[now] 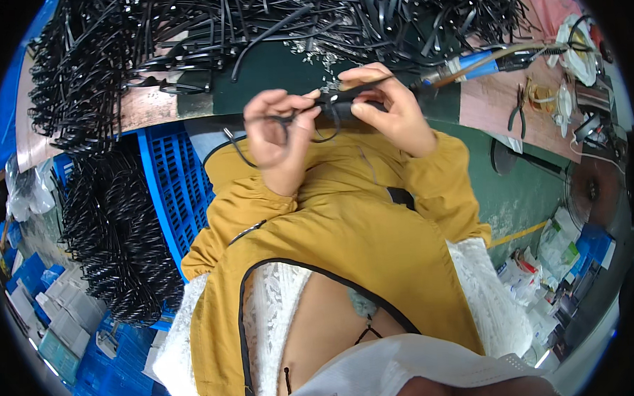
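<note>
Above my lap, at the bench edge, a black eyeglass frame [342, 96] is held between both hands. My left hand [280, 132] is closed on its left part, thumb and fingertips pinching; a thin rim loops below, and motion blurs the details. My right hand [392, 111] pinches the right end, where a dark temple arm lies between thumb and fingers. Just beyond my hands, small shiny pieces [316, 54] are scattered on the green bench mat [256, 96]. A large heap of black temple arms [274, 23] covers the bench behind them.
More black frames [79, 88] are piled at the bench's left. Below stands a blue crate [162, 176] beside bundled black frames [121, 242]. To the right lie a blue-handled tool [491, 64], pliers [517, 115] and plastic bags [578, 59]. A round fan [591, 186] is farther right.
</note>
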### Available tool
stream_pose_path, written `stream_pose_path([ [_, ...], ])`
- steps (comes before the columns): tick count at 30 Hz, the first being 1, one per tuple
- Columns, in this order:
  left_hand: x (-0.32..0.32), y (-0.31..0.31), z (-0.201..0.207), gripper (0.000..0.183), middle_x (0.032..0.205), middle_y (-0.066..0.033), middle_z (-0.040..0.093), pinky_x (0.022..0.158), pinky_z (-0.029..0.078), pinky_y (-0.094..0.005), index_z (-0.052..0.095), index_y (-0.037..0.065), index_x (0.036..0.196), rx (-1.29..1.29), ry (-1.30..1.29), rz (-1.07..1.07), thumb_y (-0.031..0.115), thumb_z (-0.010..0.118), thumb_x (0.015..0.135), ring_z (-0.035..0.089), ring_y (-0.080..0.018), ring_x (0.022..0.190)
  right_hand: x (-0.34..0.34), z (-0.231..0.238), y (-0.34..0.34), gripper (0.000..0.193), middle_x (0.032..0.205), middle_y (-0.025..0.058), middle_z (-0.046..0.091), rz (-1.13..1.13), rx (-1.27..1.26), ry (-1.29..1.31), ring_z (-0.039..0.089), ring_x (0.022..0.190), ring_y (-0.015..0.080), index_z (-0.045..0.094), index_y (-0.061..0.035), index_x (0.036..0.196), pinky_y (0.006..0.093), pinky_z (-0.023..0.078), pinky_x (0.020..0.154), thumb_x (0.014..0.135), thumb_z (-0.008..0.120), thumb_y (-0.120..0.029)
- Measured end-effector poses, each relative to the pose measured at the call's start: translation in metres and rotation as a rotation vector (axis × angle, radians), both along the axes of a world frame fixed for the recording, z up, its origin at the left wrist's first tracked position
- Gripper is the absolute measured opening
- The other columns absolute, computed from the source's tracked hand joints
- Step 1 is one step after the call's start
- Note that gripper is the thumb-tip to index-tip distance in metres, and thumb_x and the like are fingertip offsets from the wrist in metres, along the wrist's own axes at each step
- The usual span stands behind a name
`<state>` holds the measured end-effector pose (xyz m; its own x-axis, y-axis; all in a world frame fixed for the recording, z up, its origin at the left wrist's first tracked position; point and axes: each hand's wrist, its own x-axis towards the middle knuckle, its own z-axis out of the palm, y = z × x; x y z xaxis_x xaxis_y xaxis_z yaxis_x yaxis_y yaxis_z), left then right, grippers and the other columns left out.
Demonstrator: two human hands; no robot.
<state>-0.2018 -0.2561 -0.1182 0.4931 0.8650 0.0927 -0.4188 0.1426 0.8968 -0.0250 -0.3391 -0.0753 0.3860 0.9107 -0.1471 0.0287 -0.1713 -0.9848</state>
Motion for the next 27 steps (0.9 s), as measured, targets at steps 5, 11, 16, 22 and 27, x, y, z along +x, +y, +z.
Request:
stream_pose_path([
  [5, -0.014, 0.039, 0.013, 0.025, 0.086, -0.0129, 0.067, 0.071, 0.062, -0.0307, 0.056, -0.006, 0.123, -0.306, 0.006, -0.117, 0.010, 0.050, 0.106, 0.074, -0.0266, 0.080, 0.012, 0.016, 0.096, 0.032, 0.118, 0.0135, 0.064, 0.113, 0.350, -1.100, 0.063, 0.112, 0.0321, 0.069, -0.0053, 0.114, 0.0374, 0.053, 0.093, 0.082, 0.072, -0.002],
  [11, -0.007, 0.046, 0.021, 0.054, 0.078, -0.0122, 0.066, 0.058, 0.060, -0.0287, 0.059, -0.007, 0.117, -0.281, 0.181, -0.099, 0.040, 0.035, 0.111, 0.072, -0.0262, 0.070, 0.020, 0.031, 0.121, 0.013, 0.088, 0.0065, 0.057, 0.036, 0.352, -1.413, 0.058, 0.089, 0.0282, 0.066, -0.0076, 0.088, 0.0406, 0.051, 0.078, 0.075, 0.068, -0.004],
  [16, -0.007, 0.054, 0.037, 0.065, 0.072, -0.0120, 0.067, 0.059, 0.057, -0.0270, 0.067, -0.010, 0.113, -0.442, 0.254, -0.234, 0.044, 0.031, 0.111, 0.072, -0.0243, 0.068, 0.007, 0.048, 0.034, 0.012, 0.096, 0.0084, 0.061, -0.159, 0.318, -0.839, 0.065, 0.083, 0.0216, 0.063, -0.0003, 0.095, 0.0316, 0.056, 0.070, 0.087, 0.068, 0.007],
  [22, 0.009, 0.020, 0.027, 0.052, 0.070, -0.0136, 0.065, 0.053, 0.054, -0.0253, 0.064, -0.009, 0.129, -0.887, 0.396, -1.050, 0.029, 0.038, 0.106, 0.069, -0.0258, 0.061, -0.012, -0.022, -0.021, 0.014, 0.096, 0.0120, 0.066, -0.367, 0.110, -0.318, 0.070, 0.079, 0.0180, 0.064, 0.0061, 0.097, 0.0278, 0.059, 0.069, 0.085, 0.070, 0.011],
  [27, 0.019, 0.008, 0.021, 0.044, 0.067, -0.0115, 0.065, 0.047, 0.051, -0.0250, 0.057, -0.006, 0.140, -0.819, 0.350, -0.946, 0.016, 0.044, 0.103, 0.069, -0.0248, 0.057, -0.004, -0.044, -0.024, 0.011, 0.101, 0.0108, 0.067, -0.269, 0.226, 0.007, 0.069, 0.084, 0.0133, 0.062, 0.0076, 0.103, 0.0243, 0.058, 0.074, 0.094, 0.067, 0.008],
])
